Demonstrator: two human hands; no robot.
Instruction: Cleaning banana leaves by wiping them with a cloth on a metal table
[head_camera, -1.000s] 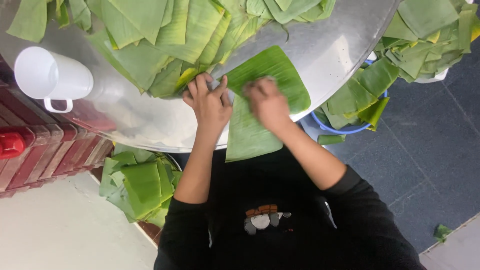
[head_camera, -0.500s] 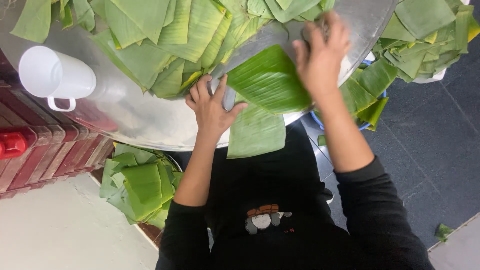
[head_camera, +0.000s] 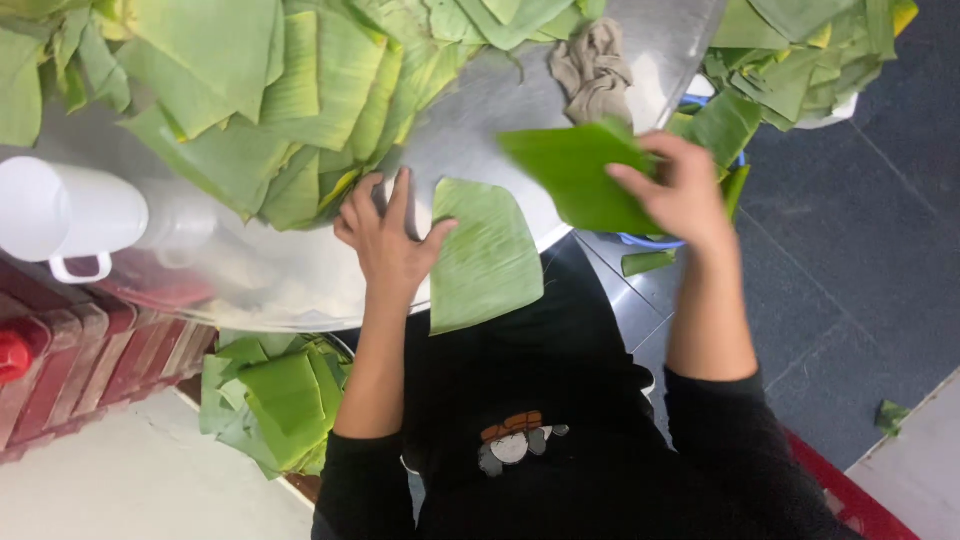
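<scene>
- left hand (head_camera: 388, 240) flat, fingers spread, pinning leaf piece (head_camera: 487, 255) on metal table (head_camera: 520, 110)
- right hand (head_camera: 678, 190) grips second leaf piece (head_camera: 580, 172), lifted toward side pile (head_camera: 800, 60)
- big uncut heap (head_camera: 270, 90) beyond left hand: most work looks left

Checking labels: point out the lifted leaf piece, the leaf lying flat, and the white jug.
lifted leaf piece (head_camera: 575, 172), head view, its middle
flat leaf (head_camera: 487, 255), head view, centre
white jug (head_camera: 70, 210), head view, body

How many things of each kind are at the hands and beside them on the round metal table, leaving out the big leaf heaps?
Single green leaf pieces: 2 (one lifted by the right hand; one flat by the left hand)
White jugs: 1
Crumpled cloths: 1
Total: 4
</scene>
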